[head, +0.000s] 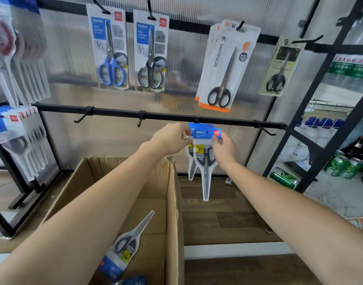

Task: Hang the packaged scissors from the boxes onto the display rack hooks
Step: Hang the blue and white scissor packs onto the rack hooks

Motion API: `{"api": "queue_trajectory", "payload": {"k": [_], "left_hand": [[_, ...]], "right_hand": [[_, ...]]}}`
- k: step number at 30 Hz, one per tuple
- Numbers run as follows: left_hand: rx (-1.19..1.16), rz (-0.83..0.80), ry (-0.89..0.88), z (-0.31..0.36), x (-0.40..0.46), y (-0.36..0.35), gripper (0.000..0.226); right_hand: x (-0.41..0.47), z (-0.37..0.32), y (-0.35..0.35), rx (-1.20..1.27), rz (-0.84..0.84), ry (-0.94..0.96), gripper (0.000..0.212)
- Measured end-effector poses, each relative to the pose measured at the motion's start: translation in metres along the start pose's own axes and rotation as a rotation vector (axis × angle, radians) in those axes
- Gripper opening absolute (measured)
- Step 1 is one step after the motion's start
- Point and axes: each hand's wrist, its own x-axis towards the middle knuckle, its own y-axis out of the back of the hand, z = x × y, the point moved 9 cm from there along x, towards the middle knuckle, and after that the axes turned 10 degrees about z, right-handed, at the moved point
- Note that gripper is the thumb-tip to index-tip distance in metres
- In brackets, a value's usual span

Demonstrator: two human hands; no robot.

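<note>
Both bare forearms are stretched forward and upward, converging at mid-frame. The left hand [172,138] is turned knuckles-up, its fingers curled inward toward the right — the fingertips are pinched on the left edge of a packaged pair of scissors [205,153]. The right hand [223,148] is raised with its back to the camera, thumb and fingers closed on the package's right corner.

pack header [204,131]: blue, red logo | box [172,202]: brown | rack bar [166,116]: black
</note>
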Motion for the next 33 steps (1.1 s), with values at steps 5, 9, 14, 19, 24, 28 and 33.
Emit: {"api": "queue_trajectory", "payload": {"k": [5,9,14,19,24,28,33], "left_hand": [[0.007,-0.015,0.011,0.000,0.000,-0.003,0.029],[0.013,-0.008,0.011,0.003,0.000,-0.003,0.028],[0.012,-0.020,0.010,0.001,-0.001,-0.003,0.028],[0.040,-0.063,0.038,-0.004,-0.007,-0.009,0.028],[0.136,-0.187,0.100,-0.034,-0.026,-0.027,0.029],[0.171,-0.341,0.163,-0.073,-0.061,-0.036,0.027],[0.229,-0.579,0.197,-0.113,-0.112,-0.043,0.031]], "right_hand": [[0.000,-0.011,-0.001,0.005,-0.011,0.033,0.023],[-0.001,-0.016,-0.006,-0.062,-0.024,0.070,0.019],[0.000,-0.012,-0.004,-0.222,-0.017,0.072,0.022],[-0.007,-0.025,0.006,-0.296,0.083,0.214,0.023],[-0.026,-0.037,-0.008,-0.310,0.002,0.348,0.020],[-0.065,-0.049,-0.035,-0.242,-0.077,0.442,0.010],[-0.146,-0.054,-0.105,-0.223,-0.607,0.572,0.005]]}}
